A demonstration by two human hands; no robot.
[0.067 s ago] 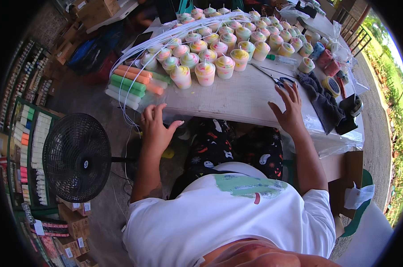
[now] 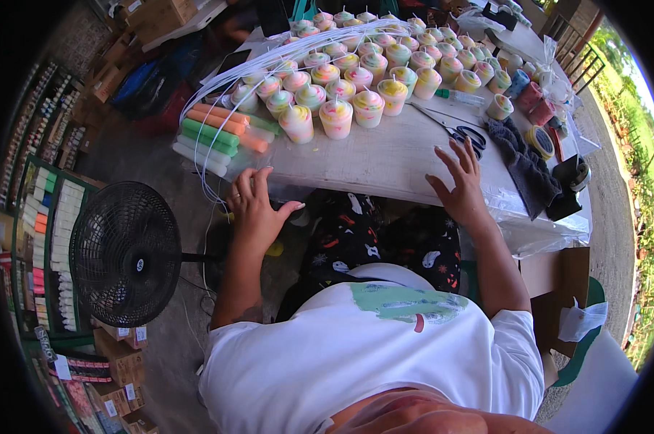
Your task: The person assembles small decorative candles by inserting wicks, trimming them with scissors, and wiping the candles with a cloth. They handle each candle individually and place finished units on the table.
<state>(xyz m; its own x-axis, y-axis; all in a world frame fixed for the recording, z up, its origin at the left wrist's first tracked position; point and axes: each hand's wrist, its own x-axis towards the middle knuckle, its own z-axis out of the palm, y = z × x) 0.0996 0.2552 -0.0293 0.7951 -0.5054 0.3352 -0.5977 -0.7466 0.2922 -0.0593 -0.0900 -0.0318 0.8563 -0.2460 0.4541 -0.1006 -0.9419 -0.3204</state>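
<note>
My left hand (image 2: 253,210) is at the table's near left edge, fingers bent over it and thumb apart, holding nothing. Just beyond it lie packs of stick candles: orange (image 2: 218,120), green (image 2: 208,137) and white (image 2: 199,158). My right hand (image 2: 458,184) is over the table's front edge, fingers spread and empty. Scissors (image 2: 463,134) with dark handles lie past its fingertips. Many swirl-topped, pastel cup candles (image 2: 337,119) stand upright in rows, wicks sticking up. A bundle of long white wick strands (image 2: 269,65) lies across the candles and hangs over the left edge.
Right of the scissors are a dark cloth (image 2: 518,163), a tape roll (image 2: 539,142) and a black tape dispenser (image 2: 569,184). The white table (image 2: 399,163) has plastic over its front right edge. A black fan (image 2: 126,254) stands at left, near shelves (image 2: 59,246) and cardboard boxes (image 2: 121,362).
My right hand has shifted slightly left and toward me, away from the scissors' handles. The left hand has barely moved. The view has shifted a little.
</note>
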